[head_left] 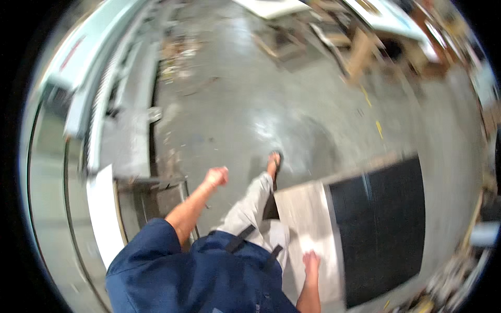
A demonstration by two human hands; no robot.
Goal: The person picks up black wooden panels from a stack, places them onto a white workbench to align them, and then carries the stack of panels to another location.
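Note:
My left hand [217, 176] is out in front of my body, over the grey floor, its fingers curled into a loose fist. I make out nothing in it. Lower on the right, my right hand [311, 259] hangs at my side above a pale wood-look panel [305, 214]. Its fingers look curled in as well, with no object visible, though the picture is blurred. A dark panel [380, 229] lies right beside the pale one. From this height I cannot tell whether the right hand touches the pale surface.
Along the left runs a long grey machine [128, 125] with rails, with a white panel edge [107, 214] nearer me. Scraps [177, 55] litter the floor beside it. Worktables with white tops [386, 21] and wooden pieces [360, 55] stand far right. My sandalled foot [273, 163] is forward.

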